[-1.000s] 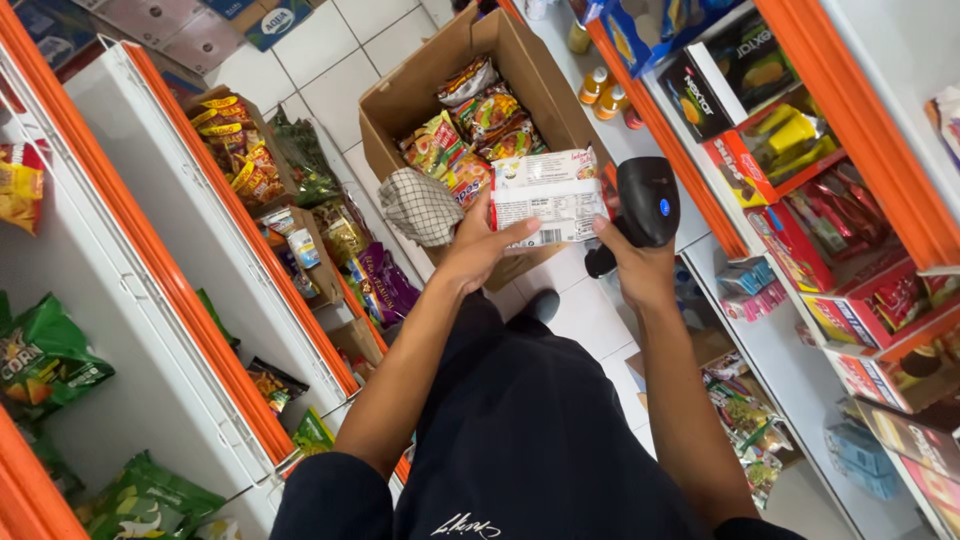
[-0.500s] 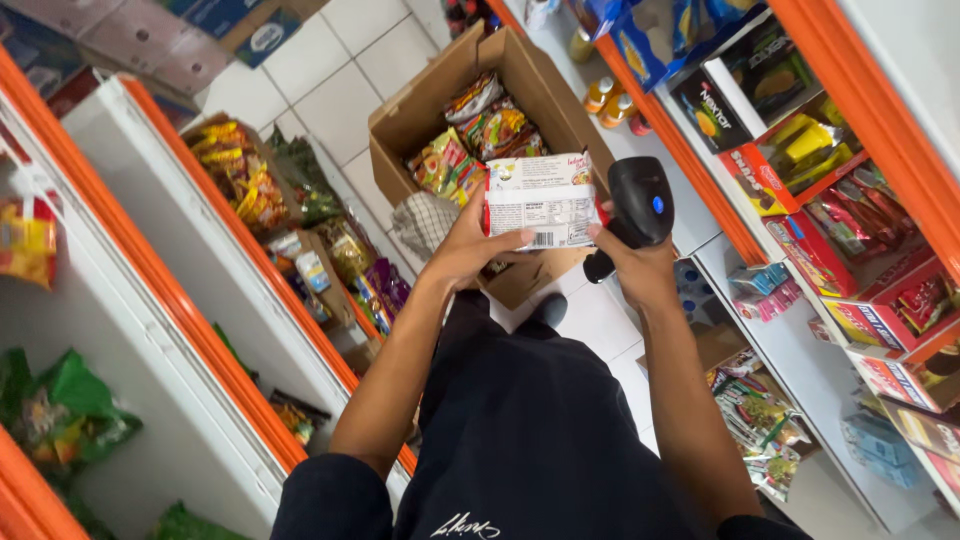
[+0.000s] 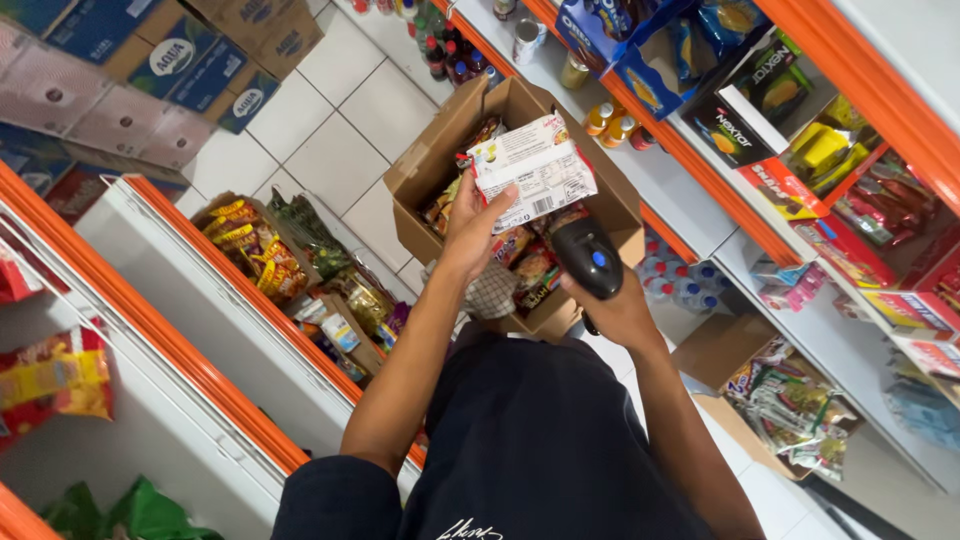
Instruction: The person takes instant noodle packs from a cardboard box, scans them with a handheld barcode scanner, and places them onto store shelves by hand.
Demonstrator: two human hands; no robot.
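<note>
Flanking orange-edged shelves (image 3: 150, 320), white-tiled floor (image 3: 330, 150).

Orange-edged shelves (image 3: 690, 170), white tiled floor (image 3: 340, 150), bottles (image 3: 440, 55)

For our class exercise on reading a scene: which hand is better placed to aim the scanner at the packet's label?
The right hand, probably. It already grips the black handheld scanner just below the white snack packet, which the left hand holds up over the open cardboard box.

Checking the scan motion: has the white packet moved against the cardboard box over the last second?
Yes. The white packet rose from the cardboard box front edge to over its middle.
</note>
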